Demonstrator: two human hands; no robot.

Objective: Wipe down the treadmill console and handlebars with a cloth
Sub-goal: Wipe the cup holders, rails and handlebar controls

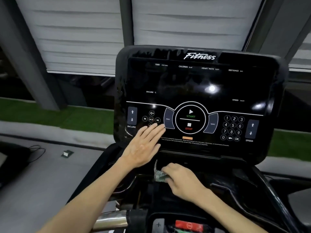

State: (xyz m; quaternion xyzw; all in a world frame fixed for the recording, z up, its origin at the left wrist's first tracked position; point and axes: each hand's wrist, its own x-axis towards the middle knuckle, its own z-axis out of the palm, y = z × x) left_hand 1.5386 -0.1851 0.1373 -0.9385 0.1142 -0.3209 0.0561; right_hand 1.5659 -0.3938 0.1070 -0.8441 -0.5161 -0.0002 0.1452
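1. Two hands are up on the treadmill. The left hand [143, 147] lies flat on the console [193, 81], fingers straight and together, at 8 o'clock from the START/STOP dial [190, 120]. Its fingertips touch the panel just below the media buttons [151, 118], and it grasps nothing.
2. My read is that the left hand is a brace, not a wiper, since no cloth is under it.
3. The right hand [181, 180] sits at 5 o'clock from the left, knuckles up. Its fingers are curled over the cloth [159, 174], gripping it against the dark ledge [227, 182] under the console's bottom edge.
4. The cloth is grey, patterned and bunched. Only a corner pokes out at 9 o'clock of the right hand; the rest is hidden by fingers.
5. The step in hand is probably the recess below the screen. A bunched grip suits a tight ledge better than a flat pad.
6. The handlebar [111, 219] is a chrome tube at 7 o'clock of the view, well apart from the cloth. I can't tell if it has been wiped.
7. Risk: the left fingertips are right beside touch keys. The display looks dark, so it is likely unpowered. The red stop switch [189, 225] is at 6 o'clock.
8. Streaks on the bezel at 11 o'clock could be glare or smear; I can't tell which.
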